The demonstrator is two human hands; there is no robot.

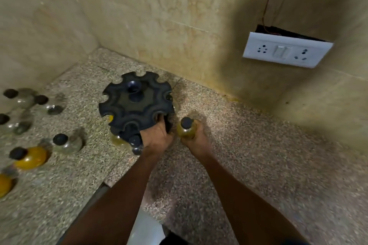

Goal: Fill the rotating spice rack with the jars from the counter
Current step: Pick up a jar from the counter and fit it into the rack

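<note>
The black rotating spice rack (133, 105) stands on the speckled counter (249, 155) near the wall corner, its top ring cut with round slots. My left hand (157, 135) grips the rack's near right edge, fingers hooked into a slot. My right hand (194, 137) holds a black-capped jar of yellowish spice (186, 128) upright just right of the rack. A black-capped jar (136, 142) and a yellow one (110, 118) sit in the rack's lower front. Several loose jars lie on the counter at left, among them a yellow-filled jar (29, 156) and a clear jar (65, 142).
Beige tiled walls meet in a corner behind the rack. A white switch-and-socket plate (286, 49) hangs on the right wall with a thin wire above it. The counter's front edge (99, 191) runs diagonally under my left forearm.
</note>
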